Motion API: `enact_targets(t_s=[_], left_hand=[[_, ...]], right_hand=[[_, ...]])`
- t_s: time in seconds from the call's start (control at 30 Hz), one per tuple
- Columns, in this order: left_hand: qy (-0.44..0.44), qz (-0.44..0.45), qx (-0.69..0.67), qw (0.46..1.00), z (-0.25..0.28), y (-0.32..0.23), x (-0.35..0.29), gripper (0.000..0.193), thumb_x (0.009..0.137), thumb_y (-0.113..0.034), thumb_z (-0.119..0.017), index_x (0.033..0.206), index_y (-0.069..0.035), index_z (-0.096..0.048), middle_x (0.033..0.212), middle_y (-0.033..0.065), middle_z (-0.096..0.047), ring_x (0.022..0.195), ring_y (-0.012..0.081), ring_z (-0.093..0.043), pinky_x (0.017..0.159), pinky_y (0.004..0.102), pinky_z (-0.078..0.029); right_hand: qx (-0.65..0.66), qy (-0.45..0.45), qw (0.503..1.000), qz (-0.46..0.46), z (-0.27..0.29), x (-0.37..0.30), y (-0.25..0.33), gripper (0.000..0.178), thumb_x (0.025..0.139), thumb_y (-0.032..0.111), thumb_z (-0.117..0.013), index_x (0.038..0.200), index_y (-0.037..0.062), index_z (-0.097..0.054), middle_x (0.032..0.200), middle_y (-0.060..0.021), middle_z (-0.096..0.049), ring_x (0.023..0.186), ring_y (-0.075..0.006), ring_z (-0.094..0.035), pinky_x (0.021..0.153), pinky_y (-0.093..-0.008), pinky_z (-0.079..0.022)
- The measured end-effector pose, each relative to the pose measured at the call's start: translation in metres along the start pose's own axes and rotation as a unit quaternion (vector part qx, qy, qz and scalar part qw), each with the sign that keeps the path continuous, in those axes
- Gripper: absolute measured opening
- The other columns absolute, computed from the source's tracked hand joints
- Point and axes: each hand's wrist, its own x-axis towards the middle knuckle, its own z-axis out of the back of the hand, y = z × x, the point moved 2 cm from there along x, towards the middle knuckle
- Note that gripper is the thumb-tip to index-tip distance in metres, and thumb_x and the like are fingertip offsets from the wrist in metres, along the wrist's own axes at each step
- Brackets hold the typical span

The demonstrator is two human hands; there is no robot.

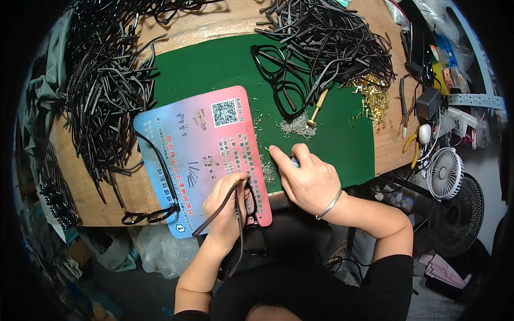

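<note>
My left hand [222, 206] is closed around a black eyeglass frame [251, 206] at the table's front edge. One temple arm [217, 208] of those glasses points down and left across my wrist. To the right, my right hand [315, 179] hovers over the green mat [342, 150] with curled fingers. A bit of a blue tool [295, 161] shows within its grip; the rest is hidden. Its index fingertip is beside scattered tiny metal parts [267, 170]. Under my left hand lies a blue-and-pink printed pad [160, 155] bearing small sorted screws and pins [193, 174].
Piles of dark temple arms lie at left [107, 85] and back right [332, 40]. Black glasses frames [292, 96] rest near a brass-coloured tool [317, 108], silver bits [296, 127] and gold pieces [377, 99]. Pliers [410, 144] and a white fan [445, 172] are at right.
</note>
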Motion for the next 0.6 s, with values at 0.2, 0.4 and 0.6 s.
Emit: enact_targets(t_s=[0.2,0.4,0.6], left_hand=[[0.023,0.012,0.016,1.0,0.002,-0.001,-0.001,0.013,0.085,0.008,-0.054,0.095,0.002,-0.059,0.082,0.0067,-0.055,0.057,0.0091,-0.053,0.052,0.0212,-0.046],[0.13,0.14,-0.038,0.981,0.018,-0.01,0.023,0.009,0.087,0.002,-0.055,0.095,0.003,-0.058,0.078,0.0093,-0.058,0.06,0.0127,-0.063,0.055,0.0225,-0.051],[0.122,0.093,-0.029,0.988,0.016,-0.008,0.021,0.009,0.087,0.002,-0.055,0.095,0.001,-0.058,0.076,0.0081,-0.059,0.058,0.0102,-0.06,0.054,0.0231,-0.049]], right_hand=[[0.022,0.032,0.999,-0.001,0.005,0.005,0.0,0.051,0.072,0.012,-0.062,0.121,0.0156,-0.052,0.083,-0.0105,-0.046,0.056,-0.0225,-0.055,0.044,-0.0318,-0.049],[0.29,0.163,0.941,0.063,0.013,0.002,-0.006,0.035,0.082,0.014,-0.052,0.118,0.0144,-0.054,0.088,-0.0142,-0.048,0.063,-0.0296,-0.058,0.058,-0.0377,-0.052],[0.257,0.135,0.953,0.087,-0.001,0.001,0.0,0.036,0.082,0.014,-0.055,0.118,0.0162,-0.056,0.086,-0.0094,-0.047,0.062,-0.0228,-0.055,0.052,-0.0326,-0.05]])
